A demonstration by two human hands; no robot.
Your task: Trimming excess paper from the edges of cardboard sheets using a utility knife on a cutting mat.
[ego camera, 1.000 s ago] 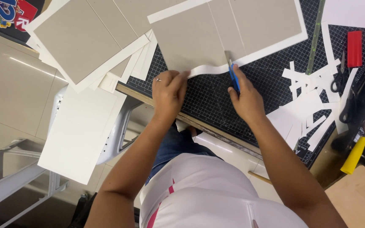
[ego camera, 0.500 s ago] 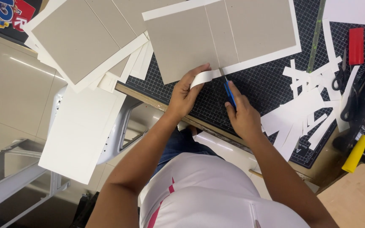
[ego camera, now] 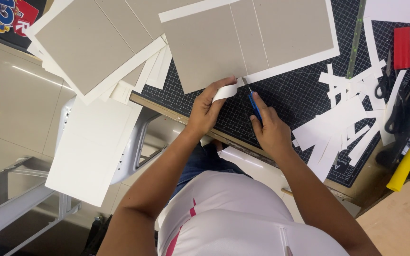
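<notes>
On cutting mat (ego camera: 304, 95), paper strip (ego camera: 225, 91) curls in left hand (ego camera: 206, 110).

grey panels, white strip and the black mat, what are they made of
Grey panels: likely matte greyboard, flat and stiff-looking. White strip: thin paper, since it curls in the left hand. Black mat: looks like a rubbery cutting mat with a printed white grid.

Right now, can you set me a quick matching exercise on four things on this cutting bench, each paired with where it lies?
Things:
1. curled white paper strip
2. blue-handled craft knife
3. red rectangular block
4. yellow plastic handle

Places:
A. top right of the black cutting mat
B. in the right hand
C. at the bench's lower right edge
D. pinched in the left hand

Pairs: 1-D, 2-B, 3-A, 4-C
</notes>
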